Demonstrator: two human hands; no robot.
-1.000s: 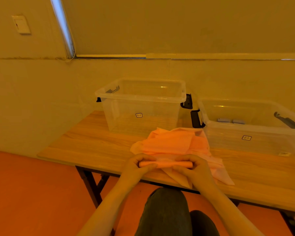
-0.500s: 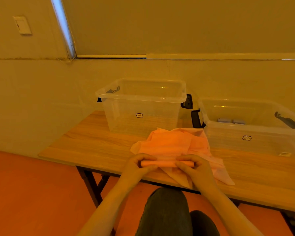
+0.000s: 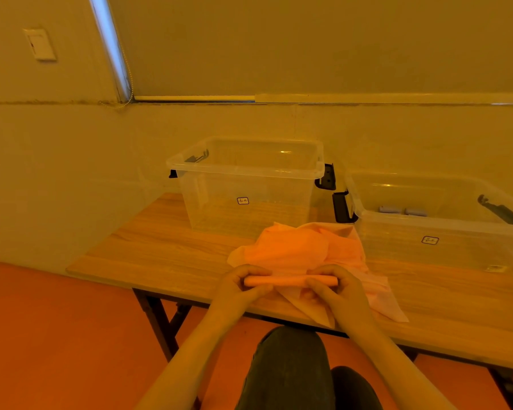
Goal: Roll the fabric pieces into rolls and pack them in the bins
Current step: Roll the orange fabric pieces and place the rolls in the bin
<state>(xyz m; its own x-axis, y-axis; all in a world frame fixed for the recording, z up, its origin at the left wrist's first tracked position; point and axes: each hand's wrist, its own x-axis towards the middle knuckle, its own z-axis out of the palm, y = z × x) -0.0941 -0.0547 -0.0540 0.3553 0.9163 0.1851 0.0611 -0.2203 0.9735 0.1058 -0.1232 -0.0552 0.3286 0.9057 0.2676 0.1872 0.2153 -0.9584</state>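
Hands hold a pink roll point(image 3: 290, 281): left hand point(image 3: 240, 287) pinches its left end, right hand point(image 3: 336, 291) its right end, near two far bins point(image 3: 243, 173).

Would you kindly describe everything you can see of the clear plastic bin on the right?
The clear plastic bin on the right stands open-topped on the wooden table, right of a taller clear bin. It has a dark latch handle at its left end and another at its right, plus a small label on the front wall. Two small grey rolls lie inside. The pink fabric pile lies against its front left corner.
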